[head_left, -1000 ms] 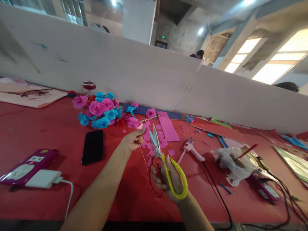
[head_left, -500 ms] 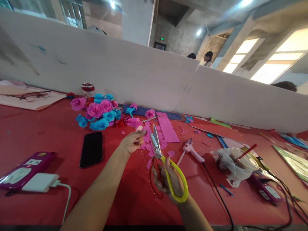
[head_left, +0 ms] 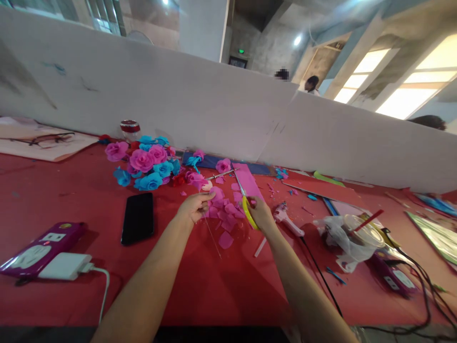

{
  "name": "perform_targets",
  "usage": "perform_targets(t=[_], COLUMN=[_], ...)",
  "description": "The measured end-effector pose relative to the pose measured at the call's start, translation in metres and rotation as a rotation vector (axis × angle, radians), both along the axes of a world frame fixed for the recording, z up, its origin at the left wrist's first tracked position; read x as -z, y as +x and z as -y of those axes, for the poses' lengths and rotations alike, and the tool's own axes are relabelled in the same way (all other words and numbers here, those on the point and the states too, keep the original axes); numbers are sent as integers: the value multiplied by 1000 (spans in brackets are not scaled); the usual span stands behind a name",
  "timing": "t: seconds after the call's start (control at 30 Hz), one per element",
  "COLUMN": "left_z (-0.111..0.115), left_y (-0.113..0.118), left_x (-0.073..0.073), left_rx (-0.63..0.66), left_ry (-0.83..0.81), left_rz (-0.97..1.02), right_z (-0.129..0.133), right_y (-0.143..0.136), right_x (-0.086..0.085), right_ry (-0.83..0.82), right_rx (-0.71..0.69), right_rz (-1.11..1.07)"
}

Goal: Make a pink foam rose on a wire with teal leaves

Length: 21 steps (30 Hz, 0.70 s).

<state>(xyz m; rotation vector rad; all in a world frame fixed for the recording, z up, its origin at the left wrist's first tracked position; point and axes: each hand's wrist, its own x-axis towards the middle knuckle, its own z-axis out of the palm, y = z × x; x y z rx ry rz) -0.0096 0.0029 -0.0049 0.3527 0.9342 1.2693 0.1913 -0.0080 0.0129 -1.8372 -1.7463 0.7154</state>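
My left hand (head_left: pixel 194 206) pinches a thin wire or thread (head_left: pixel 213 238) that trails down over the red table (head_left: pixel 214 295). Yellow-handled scissors (head_left: pixel 249 215) are in my right hand (head_left: pixel 260 212), their blades pointing away over a magenta paper strip (head_left: pixel 246 178). Between and beyond the hands lie loose magenta paper petals (head_left: pixel 226 239). A bunch of pink and blue paper flowers (head_left: pixel 142 162) rests at the back left, and a single pink flower (head_left: pixel 223 165) lies behind the petals.
A black phone (head_left: pixel 137 218) and a purple power strip (head_left: pixel 41 247) with a white charger (head_left: pixel 64 266) are on the left. To the right are a pink glue gun (head_left: pixel 288 220) with its cable and a lidded cup (head_left: pixel 362 231) in a plastic bag. A low white partition (head_left: pixel 200 109) stands behind.
My right hand has moved forward with the scissors, and their blades now lie near the magenta strip, away from my left hand. My left hand has barely moved.
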Motion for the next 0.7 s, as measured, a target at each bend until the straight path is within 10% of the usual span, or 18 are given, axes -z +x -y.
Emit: perform_targets(t=[0.17, 0.7], left_z=[-3, 11], left_y=[-1, 10], left_x=[6, -13], left_rx=[-75, 70], left_ry=[-44, 85], left_rz=[-90, -82], right_z=[-52, -14], right_y=[5, -44], right_x=[6, 12], right_ry=[35, 11], right_rx=[30, -166], right_rz=[108, -523])
